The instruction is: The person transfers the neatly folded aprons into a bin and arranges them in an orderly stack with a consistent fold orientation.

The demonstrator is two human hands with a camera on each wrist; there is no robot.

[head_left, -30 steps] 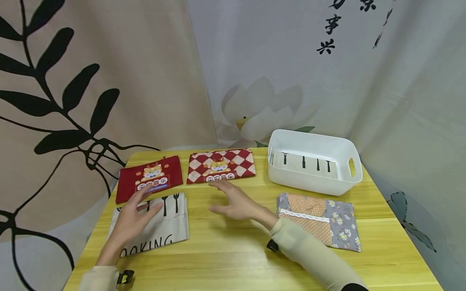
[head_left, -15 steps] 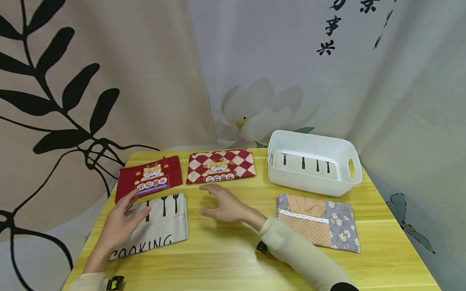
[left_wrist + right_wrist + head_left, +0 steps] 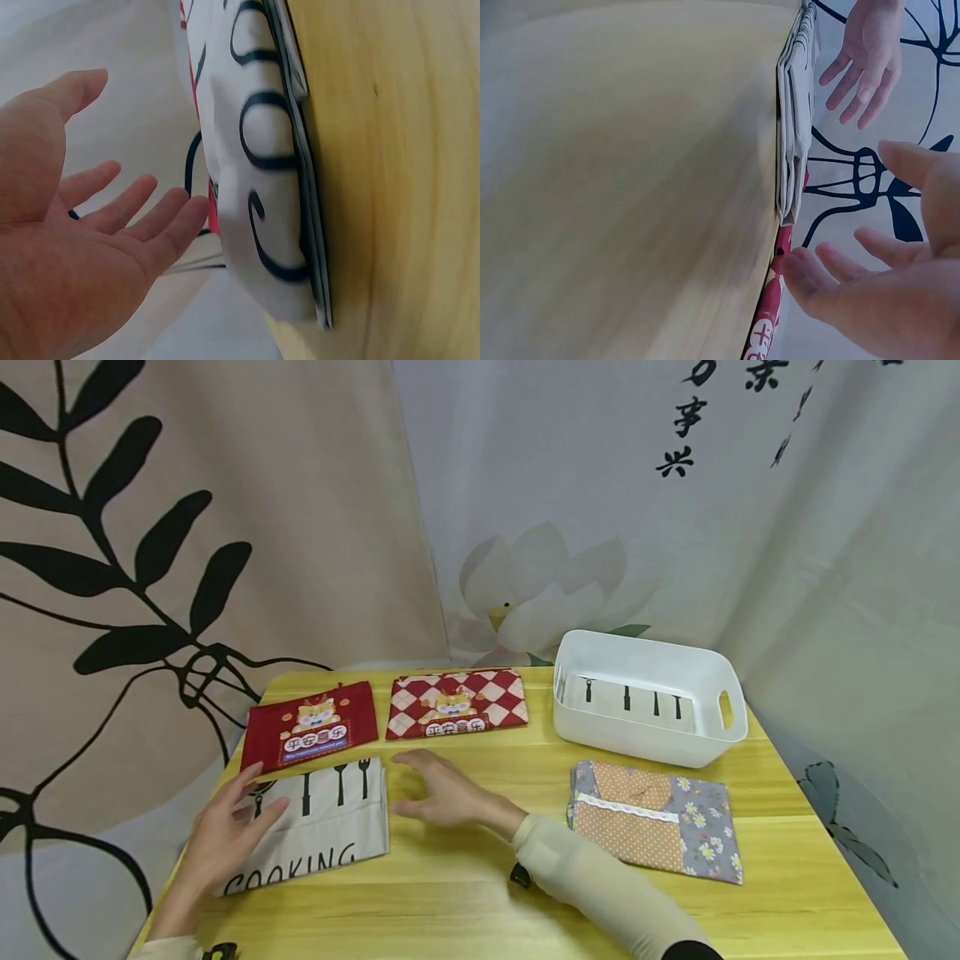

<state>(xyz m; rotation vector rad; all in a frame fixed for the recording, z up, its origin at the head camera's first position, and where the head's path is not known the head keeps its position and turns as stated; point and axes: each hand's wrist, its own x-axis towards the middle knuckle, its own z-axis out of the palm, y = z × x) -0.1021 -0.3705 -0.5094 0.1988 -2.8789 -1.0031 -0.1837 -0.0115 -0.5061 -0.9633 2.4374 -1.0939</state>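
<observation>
A folded white cloth printed with cutlery and the word COOKING (image 3: 322, 827) lies at the table's left front; it looks like a folded apron. My left hand (image 3: 217, 835) hovers at its left side, fingers spread and holding nothing. Just off its right edge is my right hand (image 3: 446, 789), also holding nothing, its fingers loosely bent. In the left wrist view, a gap shows between the left palm (image 3: 82, 247) and the cloth's edge (image 3: 262, 187). The right wrist view shows the stacked layers of the folded cloth (image 3: 791, 127) between both hands.
Behind lie a folded red cloth (image 3: 311, 722) and a folded red-and-white checked cloth (image 3: 457, 703). At right, a white basket (image 3: 637, 739) contains a cutlery-printed cloth. In front of it rests a folded grey floral cloth (image 3: 708, 835). A curtain (image 3: 337, 527) backs the table.
Both hands have moved left and slightly nearer the front. The left has come to the white cloth's left side, the right to its right edge. The cloths and basket stay put.
</observation>
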